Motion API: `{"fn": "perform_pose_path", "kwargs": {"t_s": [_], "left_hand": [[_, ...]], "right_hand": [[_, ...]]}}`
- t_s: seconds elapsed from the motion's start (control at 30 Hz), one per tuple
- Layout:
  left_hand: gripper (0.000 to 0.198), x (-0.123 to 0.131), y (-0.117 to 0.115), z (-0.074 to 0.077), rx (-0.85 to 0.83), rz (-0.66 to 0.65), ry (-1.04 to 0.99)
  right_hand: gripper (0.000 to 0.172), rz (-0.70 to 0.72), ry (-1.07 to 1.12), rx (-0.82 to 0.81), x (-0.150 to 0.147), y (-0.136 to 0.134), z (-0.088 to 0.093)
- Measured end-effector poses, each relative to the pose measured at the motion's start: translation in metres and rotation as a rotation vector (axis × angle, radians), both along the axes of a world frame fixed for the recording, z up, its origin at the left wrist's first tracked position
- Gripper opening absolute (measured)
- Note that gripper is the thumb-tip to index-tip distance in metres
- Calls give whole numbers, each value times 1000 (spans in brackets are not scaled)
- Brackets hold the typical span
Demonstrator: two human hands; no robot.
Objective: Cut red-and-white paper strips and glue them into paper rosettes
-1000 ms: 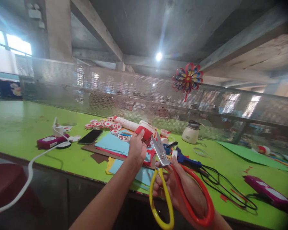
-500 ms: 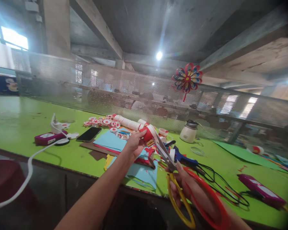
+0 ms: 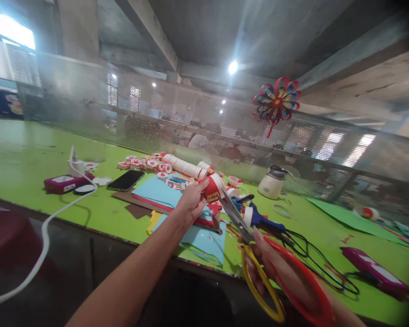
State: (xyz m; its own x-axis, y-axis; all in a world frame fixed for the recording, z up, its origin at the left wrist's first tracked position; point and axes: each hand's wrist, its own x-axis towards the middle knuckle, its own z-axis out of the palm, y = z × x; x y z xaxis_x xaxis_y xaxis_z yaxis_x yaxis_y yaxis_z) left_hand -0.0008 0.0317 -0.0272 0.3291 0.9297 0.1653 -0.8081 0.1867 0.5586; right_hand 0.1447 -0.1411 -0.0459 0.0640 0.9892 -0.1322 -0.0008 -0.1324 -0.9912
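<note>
My left hand [image 3: 195, 198] is closed on a red and white paper cup [image 3: 214, 187], held up above the green table. In my right hand [image 3: 264, 254] is a pair of scissors [image 3: 238, 218] with one yellow and one red handle loop. The scissor blades reach up to the cup's right edge, at its white rim. Just behind the blades lies a blue glue gun [image 3: 264, 220] with a black cord. Under my left forearm are light blue paper sheets [image 3: 153, 193] with small scraps on them.
A row of stacked white cups [image 3: 182, 164] and several red-and-white discs [image 3: 141, 162] lie at the back. Around them are a phone [image 3: 126, 180], purple power strips [image 3: 63, 184] [image 3: 375, 270], and a cream kettle [image 3: 271, 184]. A perforated metal screen [image 3: 177, 118] borders the table.
The view has tilted and shifted slightly, so the table sits a little higher in the picture. The cup has turned a little in my left hand, showing more of its gold-patterned band.
</note>
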Motion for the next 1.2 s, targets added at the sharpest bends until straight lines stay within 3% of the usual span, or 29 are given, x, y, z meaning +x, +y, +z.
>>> {"fn": "perform_pose_path", "kwargs": {"t_s": [0.3, 0.53, 0.83, 1.07, 1.2], "left_hand": [[8, -1, 1, -2, -49, -13, -27], [10, -4, 1, -6, -19, -3, 94], [9, -8, 1, -10, -17, 54, 188], [9, -6, 2, -14, -3, -82, 233], [6, -5, -6, -8, -4, -86, 170]], "right_hand": [[46, 155, 215, -62, -7, 4, 1], [51, 124, 203, -98, -12, 13, -2], [48, 145, 87, -5, -5, 10, 0], [40, 181, -120, 95, 2, -1, 11], [40, 116, -323, 173, -5, -6, 20]]}}
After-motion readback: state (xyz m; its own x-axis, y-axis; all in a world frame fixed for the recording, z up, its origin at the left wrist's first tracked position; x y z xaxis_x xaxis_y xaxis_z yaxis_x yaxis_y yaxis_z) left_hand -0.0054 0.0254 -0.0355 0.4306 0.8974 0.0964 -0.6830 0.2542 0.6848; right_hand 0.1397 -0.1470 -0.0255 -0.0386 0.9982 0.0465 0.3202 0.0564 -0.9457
